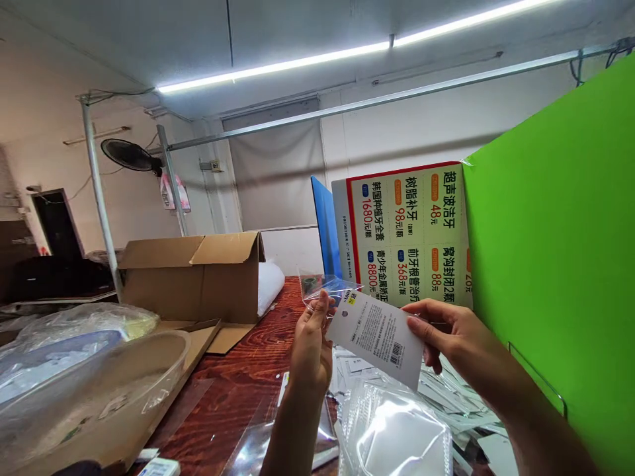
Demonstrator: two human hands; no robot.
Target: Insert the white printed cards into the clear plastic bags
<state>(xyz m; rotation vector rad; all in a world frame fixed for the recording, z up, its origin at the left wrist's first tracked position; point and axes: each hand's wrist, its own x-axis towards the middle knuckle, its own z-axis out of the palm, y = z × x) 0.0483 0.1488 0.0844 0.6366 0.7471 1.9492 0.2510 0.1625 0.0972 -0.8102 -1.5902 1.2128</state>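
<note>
Left hand pinching a clear bag, right hand pinching a printed card, plastic sleeves at six o'clock below it

1 long white strip light glows beneath a grey ceiling, with a white wall bearing a grey rectangular panel, a round black fan beside a silver metal pole, and a red-brown wood-grain table below.

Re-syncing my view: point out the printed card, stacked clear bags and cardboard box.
Printed card [376,336]: head view, middle of its text side.
Stacked clear bags [397,430]: head view, top face of the pile.
Cardboard box [186,285]: head view, its brown side wall.
</note>
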